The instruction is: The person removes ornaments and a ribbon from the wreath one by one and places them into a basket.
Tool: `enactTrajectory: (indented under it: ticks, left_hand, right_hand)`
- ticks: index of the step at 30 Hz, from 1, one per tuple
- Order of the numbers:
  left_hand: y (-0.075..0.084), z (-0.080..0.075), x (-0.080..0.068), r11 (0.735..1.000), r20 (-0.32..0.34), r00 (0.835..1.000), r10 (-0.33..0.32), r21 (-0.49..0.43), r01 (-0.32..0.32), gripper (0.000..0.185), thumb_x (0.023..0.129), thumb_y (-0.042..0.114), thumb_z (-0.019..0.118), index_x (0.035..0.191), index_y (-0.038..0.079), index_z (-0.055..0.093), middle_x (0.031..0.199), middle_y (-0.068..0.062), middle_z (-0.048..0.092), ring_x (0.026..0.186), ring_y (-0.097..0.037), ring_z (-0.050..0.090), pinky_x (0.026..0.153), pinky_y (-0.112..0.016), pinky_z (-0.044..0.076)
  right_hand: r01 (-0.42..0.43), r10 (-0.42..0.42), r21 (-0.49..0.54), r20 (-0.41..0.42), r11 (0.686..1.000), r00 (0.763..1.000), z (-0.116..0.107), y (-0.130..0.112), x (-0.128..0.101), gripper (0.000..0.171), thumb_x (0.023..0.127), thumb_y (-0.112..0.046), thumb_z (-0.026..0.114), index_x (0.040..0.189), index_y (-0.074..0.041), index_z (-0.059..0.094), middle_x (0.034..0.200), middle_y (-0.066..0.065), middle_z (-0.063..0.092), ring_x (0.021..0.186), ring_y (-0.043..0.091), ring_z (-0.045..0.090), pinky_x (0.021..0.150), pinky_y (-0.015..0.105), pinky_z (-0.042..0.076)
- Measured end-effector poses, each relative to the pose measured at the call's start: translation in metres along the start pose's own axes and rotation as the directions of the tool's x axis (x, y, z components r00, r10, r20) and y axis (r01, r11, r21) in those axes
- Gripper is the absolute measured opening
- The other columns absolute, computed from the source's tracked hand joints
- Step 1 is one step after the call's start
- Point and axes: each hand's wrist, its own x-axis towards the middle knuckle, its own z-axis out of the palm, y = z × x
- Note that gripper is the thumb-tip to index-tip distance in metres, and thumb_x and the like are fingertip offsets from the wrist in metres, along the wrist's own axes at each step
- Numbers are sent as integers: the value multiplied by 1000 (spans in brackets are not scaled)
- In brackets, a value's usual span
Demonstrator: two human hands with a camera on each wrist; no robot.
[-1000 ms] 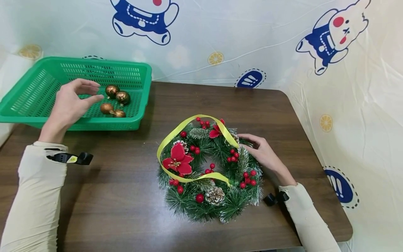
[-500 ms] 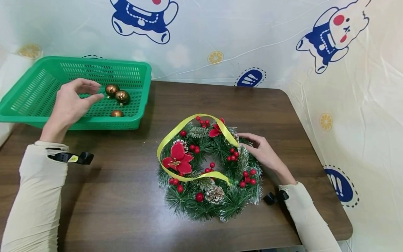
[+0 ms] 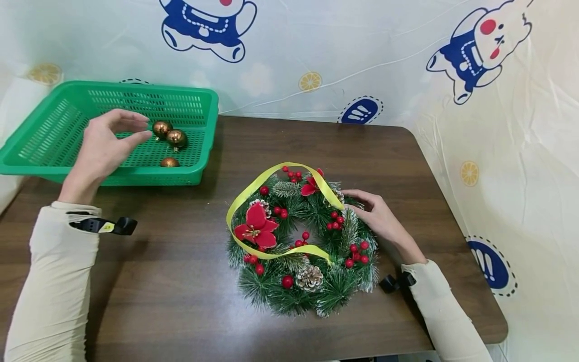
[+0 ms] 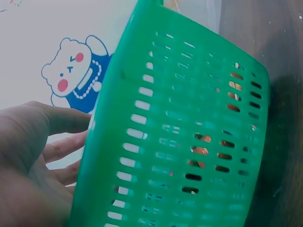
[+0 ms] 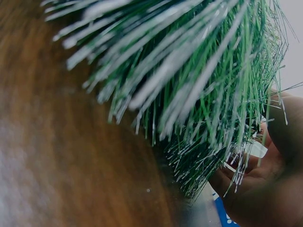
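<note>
Over the green plastic basket (image 3: 209,136), my left hand (image 3: 101,146) hovers with thumb and fingers apart, nothing visible between them. Just right of its fingertips lie two shiny brown bauble ornaments (image 3: 176,138); a smaller copper bauble (image 3: 170,162) sits by the near wall. Seen from the left wrist, the hand (image 4: 35,156) is behind the basket wall (image 4: 180,109), with orange patches showing through its slots. My right hand (image 3: 379,216) grips the outer edge of a green Christmas wreath (image 3: 339,289). From the right wrist, needles (image 5: 189,71) partly cover that hand (image 5: 265,184).
A yellow ribbon (image 3: 242,201) loops over the wreath, which carries a red poinsettia (image 3: 256,229), red berries and pinecones (image 3: 309,278). The brown tabletop (image 3: 167,281) has a rounded right edge. A printed cloth (image 3: 280,45) hangs behind and beside it.
One small copper bauble beside the other near the basket's front wall has gone from view. My left hand has barely shifted; my right hand stays at the wreath.
</note>
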Motion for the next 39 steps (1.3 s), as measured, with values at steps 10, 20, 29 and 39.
enactTrajectory:
  ticks: [10, 20, 29, 39]
  left_hand:
    - [22, 14, -8, 995, -20, 997, 80, -50, -81, 40, 96, 32, 66, 135, 24, 58, 115, 6, 63, 106, 1, 52, 93, -25, 41]
    - [76, 46, -30, 958, 39, 957, 288, -9, -288, 42, 97, 23, 66, 136, 14, 55, 125, -6, 63, 110, -11, 57, 85, -14, 44]
    - [105, 72, -72, 914, 280, 879, 387, 11, -406, 40, 98, 24, 65, 135, 11, 56, 134, -5, 59, 107, -28, 66, 94, -49, 52]
    - [98, 98, -119, 898, 477, 825, 303, 146, -414, 50, 102, 40, 55, 141, 9, 49, 113, -5, 65, 99, -19, 63, 85, -43, 55]
  right_hand:
    - [-33, 33, -8, 19, 999, 999, -2, -5, -2, 38, 99, -28, 63, 137, -20, 61, 135, 2, 61, 110, 18, 59, 83, 24, 49]
    - [-26, 27, 9, -62, 1000, 998, -14, -28, -7, 34, 103, -23, 58, 135, -12, 62, 130, 10, 63, 107, 27, 63, 85, 24, 52]
    - [48, -54, -94, -69, 994, 996, -5, -56, -4, 35, 98, -26, 66, 131, -14, 64, 130, 3, 64, 118, 23, 60, 98, 29, 50]
    - [206, -193, -343, 72, 917, 979, 9, -73, 9, 45, 93, -31, 72, 134, -15, 62, 132, 3, 63, 121, 24, 56, 99, 54, 46]
